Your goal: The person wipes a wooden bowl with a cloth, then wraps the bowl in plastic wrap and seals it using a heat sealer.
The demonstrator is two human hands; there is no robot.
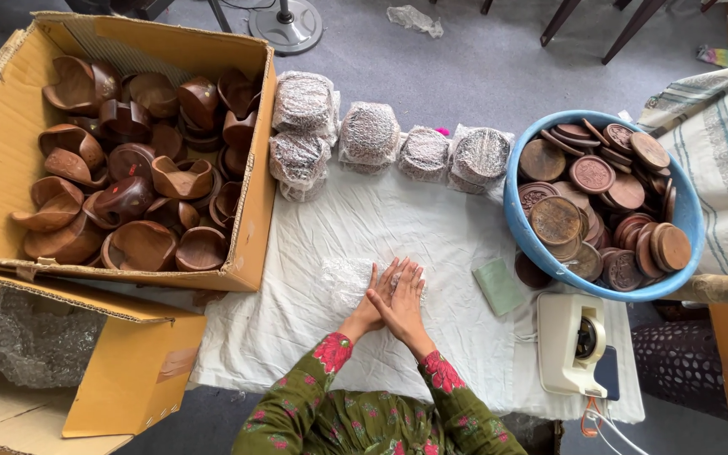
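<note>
Crossed hands, left hand (375, 295), right hand (404, 297), fingers flat on bubble wrap (345, 278)

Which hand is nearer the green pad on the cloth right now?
The left. The wrists cross, so the left hand lies on the pad's side, while the right hand lies beyond it, on the bubble wrap.

Clear bubble wrap sheet (349, 278) flat on white cloth (431, 227)

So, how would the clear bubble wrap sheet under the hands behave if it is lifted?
The bubble wrap sheet is thin and see-through, so it would probably flop and weigh very little. It lies on the white cloth beneath the crossed left hand and right hand, so it may slide easily.
</note>
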